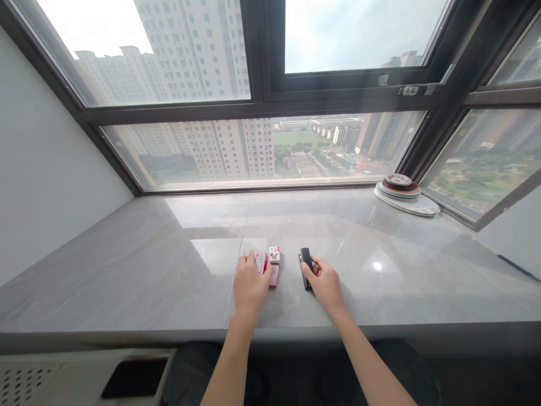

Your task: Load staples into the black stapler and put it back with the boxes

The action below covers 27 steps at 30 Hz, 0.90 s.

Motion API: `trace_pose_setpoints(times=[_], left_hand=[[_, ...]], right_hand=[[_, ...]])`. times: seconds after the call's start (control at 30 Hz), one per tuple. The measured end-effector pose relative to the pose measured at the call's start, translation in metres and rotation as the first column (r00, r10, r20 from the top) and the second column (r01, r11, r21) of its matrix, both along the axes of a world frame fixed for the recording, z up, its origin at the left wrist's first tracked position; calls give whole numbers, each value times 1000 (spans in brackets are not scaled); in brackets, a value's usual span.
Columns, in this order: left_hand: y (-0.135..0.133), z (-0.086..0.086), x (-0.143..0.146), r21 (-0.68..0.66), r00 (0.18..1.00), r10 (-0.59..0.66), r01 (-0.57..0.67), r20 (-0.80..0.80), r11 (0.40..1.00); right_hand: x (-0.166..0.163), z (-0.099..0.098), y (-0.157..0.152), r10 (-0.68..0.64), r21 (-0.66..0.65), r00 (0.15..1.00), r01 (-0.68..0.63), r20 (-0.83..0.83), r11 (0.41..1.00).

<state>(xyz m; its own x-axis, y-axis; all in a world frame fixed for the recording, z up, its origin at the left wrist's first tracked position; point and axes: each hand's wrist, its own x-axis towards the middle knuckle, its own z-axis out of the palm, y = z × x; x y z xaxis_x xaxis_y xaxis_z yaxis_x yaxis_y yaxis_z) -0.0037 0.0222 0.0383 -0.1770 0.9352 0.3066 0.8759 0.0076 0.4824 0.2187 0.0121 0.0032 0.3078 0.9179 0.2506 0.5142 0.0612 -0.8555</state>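
Observation:
My left hand (250,286) is closed around a small red-and-white box (261,261), thumb on its right side and fingers on its left. Touching this box on the right are a small white box (274,254) with a dark printed picture and another red-and-white box (274,276), partly hidden by my thumb. A little to the right, a black stapler (305,265) lies lengthwise on the grey countertop (169,282). My right hand (325,283) grips it from its right side, thumb on top and fingertips curled against its edge.
Stacked plates (397,189) stand in the far right corner by the window. A dark window frame (262,113) runs along the back. At the lower left, below the counter's front edge, is a white surface (80,380) with a black rectangle.

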Motion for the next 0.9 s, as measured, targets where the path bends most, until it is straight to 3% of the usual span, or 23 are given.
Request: trace_pose_setpoints(times=[0.17,0.33,0.6,0.77,0.9], left_hand=[[42,6,-54,-38,991,116,-119,-70,992],[60,1,-74,-46,985,159,-162,-64,986],[11,-9,-98,80,978,208,-206,-10,975],[-18,-17,-122,-18,975,205,-207,-80,978],[-26,-15,-111,-4,977,130,-133,-171,991]], right_hand=[[-1,2,3,-2,4,1000,2,-7,1000],[-1,1,2,-3,9,1000,3,-9,1000],[-1,1,3,8,-11,1000,-8,-8,1000],[-2,1,3,3,-26,1000,-4,-18,1000],[-2,-1,3,0,-23,1000,-1,-25,1000]])
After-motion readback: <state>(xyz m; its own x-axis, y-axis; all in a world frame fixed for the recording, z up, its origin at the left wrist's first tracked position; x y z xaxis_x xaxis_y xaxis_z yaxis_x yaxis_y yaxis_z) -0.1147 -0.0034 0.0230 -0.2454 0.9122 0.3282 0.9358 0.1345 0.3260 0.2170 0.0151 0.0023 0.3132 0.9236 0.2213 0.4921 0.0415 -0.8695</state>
